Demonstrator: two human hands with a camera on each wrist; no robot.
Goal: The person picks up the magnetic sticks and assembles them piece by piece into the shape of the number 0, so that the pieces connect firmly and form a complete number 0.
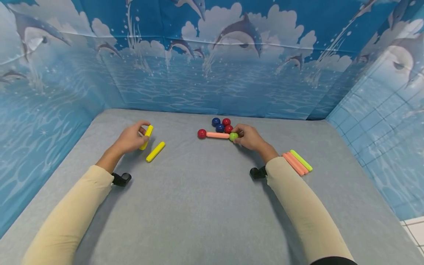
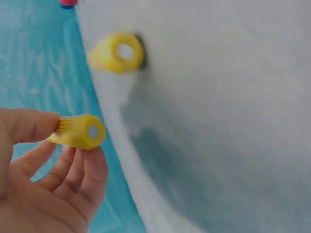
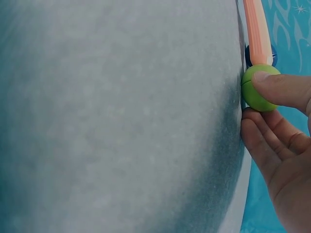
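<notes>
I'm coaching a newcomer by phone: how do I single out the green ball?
On the gray table, find the right hand. It pinches the green ball at the right end of a peach stick. Unlike the nearby red balls and blue balls, it's green.

Beyond the fingers (image 3: 257,145) hangs a blue dolphin-printed curtain (image 1: 185,88), below them spreads a grey tabletop (image 1: 198,206), and well rightward lie white tiles (image 1: 416,229).

In right wrist view, salmon stick (image 3: 259,35) cut off at top, blue ball (image 3: 274,55) partly hidden
</notes>
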